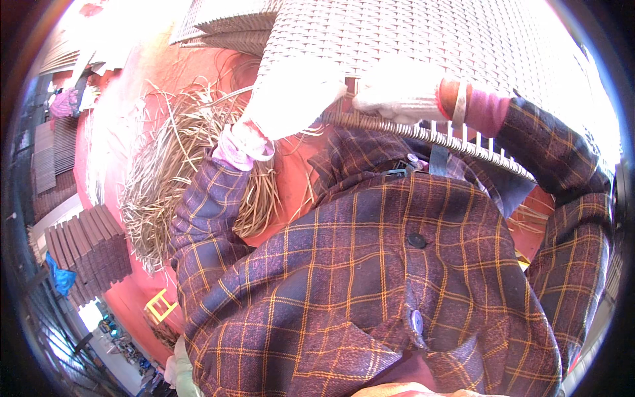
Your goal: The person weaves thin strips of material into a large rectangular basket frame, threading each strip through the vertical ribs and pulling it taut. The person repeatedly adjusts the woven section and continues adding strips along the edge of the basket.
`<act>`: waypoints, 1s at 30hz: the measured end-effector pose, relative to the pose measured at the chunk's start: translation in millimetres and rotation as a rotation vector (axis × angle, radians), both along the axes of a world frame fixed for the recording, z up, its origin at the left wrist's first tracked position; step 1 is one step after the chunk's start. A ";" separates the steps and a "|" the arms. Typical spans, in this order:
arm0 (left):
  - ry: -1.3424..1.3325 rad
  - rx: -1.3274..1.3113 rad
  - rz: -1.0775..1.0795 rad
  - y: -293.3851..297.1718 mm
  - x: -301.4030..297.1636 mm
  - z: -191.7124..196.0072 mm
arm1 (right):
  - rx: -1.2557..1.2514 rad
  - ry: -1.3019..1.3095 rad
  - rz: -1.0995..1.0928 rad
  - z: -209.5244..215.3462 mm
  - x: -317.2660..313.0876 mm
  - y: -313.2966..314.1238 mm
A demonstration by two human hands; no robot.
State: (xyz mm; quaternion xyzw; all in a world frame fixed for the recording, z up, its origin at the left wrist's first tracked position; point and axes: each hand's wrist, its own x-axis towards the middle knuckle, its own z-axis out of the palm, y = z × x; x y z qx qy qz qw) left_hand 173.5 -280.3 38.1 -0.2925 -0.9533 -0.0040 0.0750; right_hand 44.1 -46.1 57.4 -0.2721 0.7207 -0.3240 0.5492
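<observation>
Right under the lens is a plaid jacket [370, 278], purple with orange checks, buttons down the front, filling the lower frame. Up from it go both sleeves, and both hands are in white gloves, washed out by the sun. The left hand [294, 96] is up against the lower edge of a big woven panel [423, 33], fingers curled at the weave, though the glare keeps me from telling whether they are pinching a strand. The right hand [397, 89] is clamped on the panel's braided rim [423, 132], just beside the left, a bangle at the wrist. The panel stands in front of the person, filling the top of the frame. To the left, a heap of loose cane strips [178, 172] lies on the red floor [142, 298], with stacked brown slats [89, 245] beyond it.
</observation>
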 end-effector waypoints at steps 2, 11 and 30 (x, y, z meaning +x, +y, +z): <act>0.098 0.069 -0.017 3.4 2.7 -3.0 | -0.166 -0.137 -0.006 -17.2 -8.4 6.4; 0.227 0.407 -0.092 51.6 -21.1 -9.3 | -0.018 0.206 -0.211 27.2 -10.8 108.1; 0.246 0.169 -0.120 42.9 -23.2 -34.5 | -0.070 -0.123 -0.239 13.0 13.8 69.7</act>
